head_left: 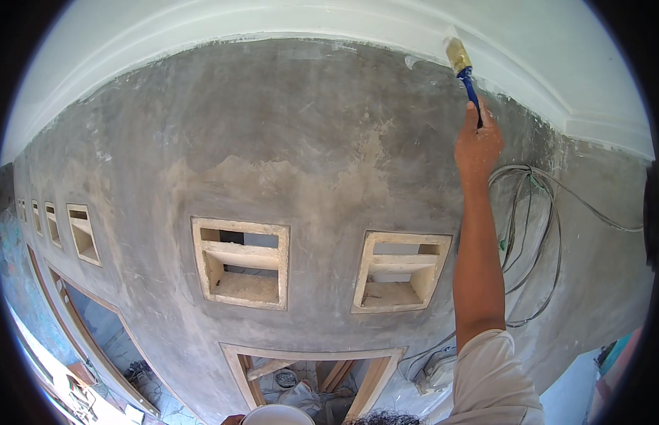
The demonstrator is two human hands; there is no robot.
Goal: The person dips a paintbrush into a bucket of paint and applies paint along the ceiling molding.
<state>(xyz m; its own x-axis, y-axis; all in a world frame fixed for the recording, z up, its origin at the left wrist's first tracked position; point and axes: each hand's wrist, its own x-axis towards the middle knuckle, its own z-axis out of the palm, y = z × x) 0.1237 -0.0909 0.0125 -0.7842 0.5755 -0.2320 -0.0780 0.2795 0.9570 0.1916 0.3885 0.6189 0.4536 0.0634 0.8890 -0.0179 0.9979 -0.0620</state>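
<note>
Right hand (478,145), raised at upper right, grip closed round the blue handle of a paintbrush (465,74); thumb lies along the handle. One brush in view. Bristles up, handle end down in the fist. Long axis steep, close to vertical, top leaning a little left, roughly in line with the forearm. Bristles yellowish with whitish smears; tips at the lower part of the white cornice (273,23), contact too fine to confirm. Brush sits over the top edge of the grey wall (294,106).

Left hand (232,420): only a sliver at the lower edge, beside the rim of a white round container (278,406); can't tell whether its grip is clenched or loose. One such container, cut off by the frame; contents can't be made out.

Further out: coiled cables (530,170) hang on the wall right of the forearm, strand count unclear. Two large pale vent blocks, left one (241,253) and right one (404,268), each with a crossbar. Four more vents (83,232) in a row at far left, shrinking with distance. One doorway frame (315,350) below the large vents; through it, a dark round vessel (285,379), contents unclear, and some leaning wooden boards (336,375). Another door frame (141,336) at lower left. Dark curly hair (387,419) at the bottom edge.
</note>
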